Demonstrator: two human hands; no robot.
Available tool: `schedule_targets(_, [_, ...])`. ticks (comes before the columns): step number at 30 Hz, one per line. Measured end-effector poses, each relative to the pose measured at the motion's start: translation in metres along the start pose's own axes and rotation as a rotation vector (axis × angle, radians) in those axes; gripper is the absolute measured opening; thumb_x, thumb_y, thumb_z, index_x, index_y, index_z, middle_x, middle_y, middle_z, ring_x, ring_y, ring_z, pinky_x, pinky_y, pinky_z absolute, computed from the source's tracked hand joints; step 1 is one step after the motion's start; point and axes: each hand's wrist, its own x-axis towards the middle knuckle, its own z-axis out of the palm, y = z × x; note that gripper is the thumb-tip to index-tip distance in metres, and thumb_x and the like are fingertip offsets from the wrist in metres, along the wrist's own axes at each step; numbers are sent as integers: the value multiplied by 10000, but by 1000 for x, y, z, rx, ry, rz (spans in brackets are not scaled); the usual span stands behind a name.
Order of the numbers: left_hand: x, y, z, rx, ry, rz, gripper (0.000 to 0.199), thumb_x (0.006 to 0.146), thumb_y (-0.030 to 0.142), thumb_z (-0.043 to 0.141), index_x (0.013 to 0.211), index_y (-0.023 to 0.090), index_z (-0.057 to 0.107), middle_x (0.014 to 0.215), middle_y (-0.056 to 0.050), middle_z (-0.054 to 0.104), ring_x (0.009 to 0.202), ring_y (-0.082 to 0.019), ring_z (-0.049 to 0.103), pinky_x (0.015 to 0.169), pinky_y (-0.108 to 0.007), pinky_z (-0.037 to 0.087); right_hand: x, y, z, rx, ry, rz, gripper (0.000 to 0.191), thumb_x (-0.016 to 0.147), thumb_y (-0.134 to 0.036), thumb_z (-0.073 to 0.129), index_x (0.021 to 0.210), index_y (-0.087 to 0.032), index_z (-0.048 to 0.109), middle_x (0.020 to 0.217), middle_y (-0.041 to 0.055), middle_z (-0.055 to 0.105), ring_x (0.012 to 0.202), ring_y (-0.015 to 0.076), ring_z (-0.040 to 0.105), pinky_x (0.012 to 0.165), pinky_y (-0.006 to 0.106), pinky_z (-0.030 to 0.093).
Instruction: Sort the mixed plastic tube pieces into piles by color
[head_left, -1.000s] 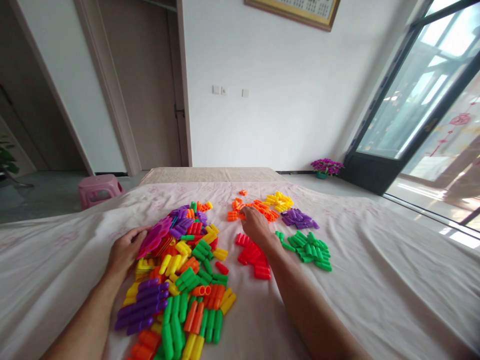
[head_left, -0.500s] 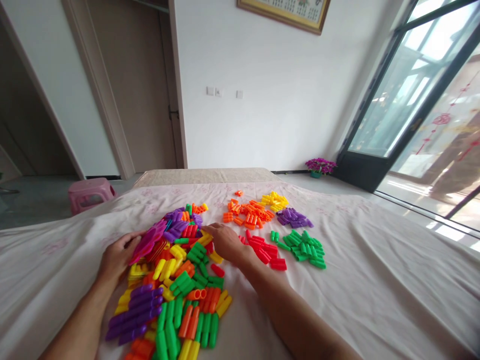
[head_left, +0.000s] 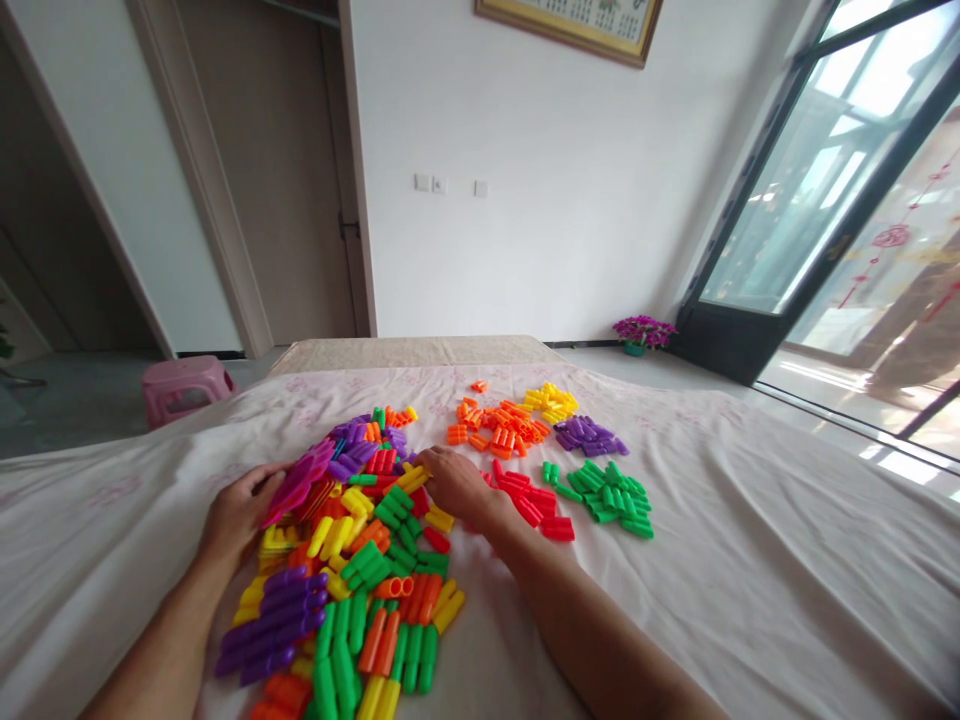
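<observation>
My left hand (head_left: 244, 505) is closed on the edge of the pink pieces (head_left: 300, 483), at the left side of a mixed pile of plastic pieces. At the pile's right edge is my right hand (head_left: 454, 483), its fingers bent down beside a yellow piece (head_left: 412, 478); its fingertips are mostly hidden. Purple pieces (head_left: 274, 620) and green pieces (head_left: 341, 655) lie at the near end of the mixed pile. Right of my right hand are red pieces (head_left: 529, 500).
Farther back lie groups of orange pieces (head_left: 510, 428), yellow pieces (head_left: 551, 402) and purple pieces (head_left: 589, 436). Green pieces (head_left: 615, 497) lie at the right. The cloth (head_left: 735, 560) has folds. Beyond it stands a pink stool (head_left: 187, 385) on the left.
My right hand has shifted very slightly right, away from the mixed pile. My left hand stays at the pink pieces.
</observation>
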Motion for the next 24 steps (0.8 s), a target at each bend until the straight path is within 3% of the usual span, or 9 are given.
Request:
schedule_targets(3, [1,-1,1,-105,-31,-65,481,814,488,551,1139,171,708,1045,-72,774,930,-252,712,732,-258,544,0,1,1,18,40,14,336,846,-109,464,1124,-193,633,1091,78,650,958,181,621,787,248,447])
schedule_targets(9, [0,3,-1,-105,-41,-72,435,815,463,551,1097,178,720,1083,-56,765,981,-248,690,792,-256,525,2,9,0,82,178,74,325,854,-73,477,1077,-193,680,1168,86,611,966,160,606,811,242,453])
schedule_targets(14, [-3,7,-2,-101,-51,-71,463,819,473,548,1122,163,709,1026,-68,773,957,-248,689,752,-246,521,1,27,-22,146,214,149,263,801,-91,574,992,-189,727,1036,65,676,941,164,623,823,241,455])
schedule_targets(18, [-2,4,-2,-58,-41,-69,468,815,475,550,1129,167,713,1018,-49,777,943,-247,688,741,-238,514,-5,67,-47,99,234,263,263,785,-108,592,980,-208,738,1012,43,717,962,177,633,848,258,454])
schedule_targets(24, [2,-4,-1,12,-34,-25,475,824,499,533,1124,179,717,1039,-46,778,944,-245,694,770,-248,517,-13,164,-76,-54,383,592,324,778,-115,549,1022,-202,742,1080,66,711,1018,203,633,888,273,448])
